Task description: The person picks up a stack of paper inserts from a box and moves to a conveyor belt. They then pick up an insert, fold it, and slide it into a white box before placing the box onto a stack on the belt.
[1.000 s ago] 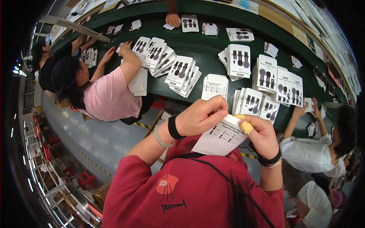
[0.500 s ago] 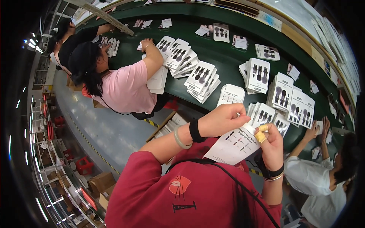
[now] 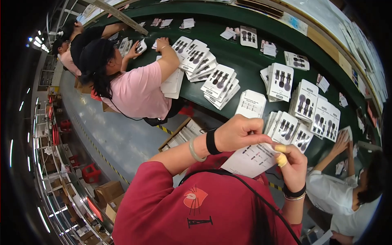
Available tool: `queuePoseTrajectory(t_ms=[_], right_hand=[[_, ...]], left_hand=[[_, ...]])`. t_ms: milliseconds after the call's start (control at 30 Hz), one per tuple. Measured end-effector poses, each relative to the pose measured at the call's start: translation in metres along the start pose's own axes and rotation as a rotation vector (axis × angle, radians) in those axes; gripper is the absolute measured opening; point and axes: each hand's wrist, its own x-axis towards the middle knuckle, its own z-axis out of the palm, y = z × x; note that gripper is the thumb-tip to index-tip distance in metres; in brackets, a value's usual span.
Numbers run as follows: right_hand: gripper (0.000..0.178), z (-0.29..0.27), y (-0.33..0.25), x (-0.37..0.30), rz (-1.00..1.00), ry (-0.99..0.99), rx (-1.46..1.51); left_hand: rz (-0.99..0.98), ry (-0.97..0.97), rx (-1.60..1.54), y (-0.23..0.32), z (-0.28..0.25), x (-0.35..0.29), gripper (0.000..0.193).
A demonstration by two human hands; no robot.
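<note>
A white printed card package [image 3: 250, 161] with rows of small pictures is held in front of my chest. My right hand [image 3: 293, 163], with yellow tape around its thumb and a finger, pinches the card at its upper right corner. My left hand [image 3: 241, 132] reaches across the upper edge, its thumb and fingertips pressed together there beside the right fingertips. What lies between the fingertips is too small to make out. Just beyond my hands, a pile of picture-side-up packages [image 3: 284, 128] and a pile of text-side-up cards [image 3: 250, 104] rest on the green table.
More package stacks [image 3: 220, 81] spread over the green table [image 3: 239, 57]. At the left a co-worker in pink [image 3: 136, 87] handles packages; at the right another in white [image 3: 332, 188] works. An open carton [image 3: 183, 132] stands below the table edge. A black cord [image 3: 253, 192] crosses my chest.
My left hand's fingertips have moved right and slightly down along the card's upper edge, close against the right fingers. The co-worker in pink now lifts a package.
</note>
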Motion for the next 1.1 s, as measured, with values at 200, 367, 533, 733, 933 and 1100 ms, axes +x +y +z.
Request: queuePoseTrajectory(t_ms=[200,367,533,733,933,1100], right_hand=[[0.036,-0.02,0.01,-0.006,-0.24,-0.18,-0.255],[0.045,-0.023,-0.04,-0.007,0.105,-0.329,-0.281],[0.051,-0.034,-0.038,-0.013,0.016,-0.404,-0.515],[0.049,-0.069,0.049,-0.007,0.04,0.031,-0.564],[0.054,-0.078,0.2,0.01,-0.264,0.392,-0.951],[0.059,-0.085,0.251,0.014,-0.295,0.432,-1.134]], left_hand=[[0.076,0.053,0.059,0.012,0.01,-0.004,0.024],[0.346,-0.068,0.221,0.031,0.016,0.005,0.023],[0.359,-0.115,0.154,0.029,0.022,0.014,0.026],[-0.382,0.274,0.109,-0.13,0.02,0.02,0.047],[-0.7,0.239,0.778,-0.244,0.047,-0.014,0.069],[-0.775,0.2,0.677,-0.256,0.048,-0.011,0.069]])
